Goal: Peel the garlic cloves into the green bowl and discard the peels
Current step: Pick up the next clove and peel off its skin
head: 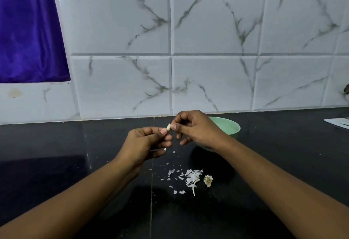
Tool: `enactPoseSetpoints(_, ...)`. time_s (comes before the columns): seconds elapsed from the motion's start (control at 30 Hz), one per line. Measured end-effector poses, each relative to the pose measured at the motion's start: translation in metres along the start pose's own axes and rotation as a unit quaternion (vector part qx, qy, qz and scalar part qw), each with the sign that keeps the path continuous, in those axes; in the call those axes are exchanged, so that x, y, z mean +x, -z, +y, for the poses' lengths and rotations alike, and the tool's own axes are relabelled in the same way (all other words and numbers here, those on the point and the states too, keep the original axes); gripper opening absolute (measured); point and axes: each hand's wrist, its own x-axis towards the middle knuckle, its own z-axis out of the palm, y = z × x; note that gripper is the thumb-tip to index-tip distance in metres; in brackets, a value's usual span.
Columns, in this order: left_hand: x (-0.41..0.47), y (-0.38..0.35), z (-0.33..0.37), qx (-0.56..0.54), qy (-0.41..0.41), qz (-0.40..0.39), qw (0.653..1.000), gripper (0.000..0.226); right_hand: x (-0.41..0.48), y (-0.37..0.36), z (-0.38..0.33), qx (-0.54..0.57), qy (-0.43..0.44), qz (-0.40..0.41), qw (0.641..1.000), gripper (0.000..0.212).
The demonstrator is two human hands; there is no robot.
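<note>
Head view: both hands meet above the black counter [56, 144], holding one garlic clove [168, 126] between them. The left hand [147, 142] pinches its lower end with curled fingers, and the right hand [192, 127] pinches its upper end between thumb and forefinger. The green bowl [229, 125] stands just behind the right hand, partly hidden by it, near the tiled wall [213, 80]. Loose white peels [190, 179] lie scattered on the counter nearer the person, with a dry root end [208, 180] just beside them
</note>
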Motion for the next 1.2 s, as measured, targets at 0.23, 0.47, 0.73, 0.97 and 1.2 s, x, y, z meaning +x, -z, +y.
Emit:
enactPoseSetpoints(0.23,0.000,0.003,0.003,-0.012,0.001,-0.001,1.000,0.015,-0.005,0.023,-0.012,-0.109,-0.042,-0.074,0.990,0.020)
enactPoseSetpoints(0.47,0.002,0.006,0.000,0.010,0.015,-0.014,1.000,0.007,-0.007,0.029,-0.011,-0.066,-0.050,-0.113,0.990,0.018)
enactPoseSetpoints(0.73,0.002,0.006,0.000,0.015,0.003,-0.002,1.000,0.004,-0.008,0.042,-0.016,-0.058,-0.121,-0.175,0.975,0.019)
enactPoseSetpoints(0.97,0.000,0.004,0.002,0.041,-0.035,0.004,0.999,0.006,-0.006,0.020,-0.012,-0.094,0.006,-0.070,0.993,0.019)
enactPoseSetpoints(1.2,0.000,0.005,0.003,0.118,-0.089,0.023,0.989,0.004,-0.004,0.016,-0.010,-0.067,0.030,-0.011,0.997,0.012)
